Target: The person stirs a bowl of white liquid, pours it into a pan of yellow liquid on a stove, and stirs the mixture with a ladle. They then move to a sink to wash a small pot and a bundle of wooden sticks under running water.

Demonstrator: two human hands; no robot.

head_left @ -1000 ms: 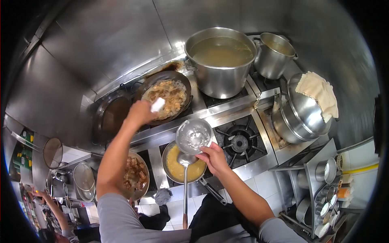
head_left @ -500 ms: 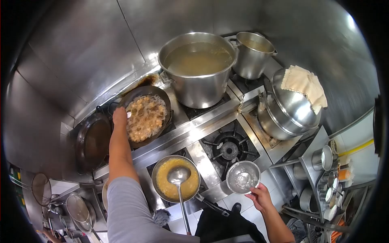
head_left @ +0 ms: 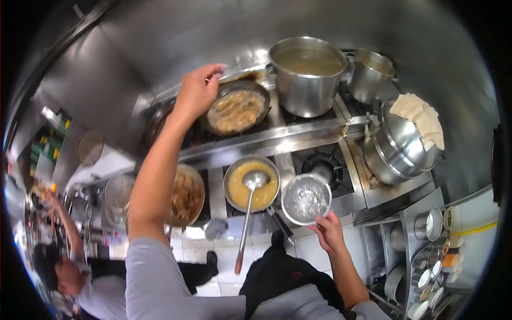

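My left hand (head_left: 198, 92) is raised above the left edge of a dark wok (head_left: 239, 110), where pale pieces fry in bubbling oil. Its fingers are pinched together, and I cannot make out what is between them. With its thumb on the rim, my right hand (head_left: 329, 231) grips a metal bowl (head_left: 305, 199) with wet, shiny traces inside. Left of the bowl stands a pan of yellow liquid (head_left: 241, 192), in which a long-handled ladle (head_left: 256, 179) rests.
Behind the burners stand a large stockpot (head_left: 309, 88), a smaller pot (head_left: 370, 80) and a lidded pot (head_left: 396, 154) topped by a cloth (head_left: 418, 117). A pan of brown food (head_left: 186, 197) is at left. Shelves of pans (head_left: 426, 226) stand right; a co-worker (head_left: 101, 288) is lower left.
My left hand has lifted up from the frying wok. The view has turned left, bringing the co-worker and the pan of brown food into sight. My right hand still holds the bowl.
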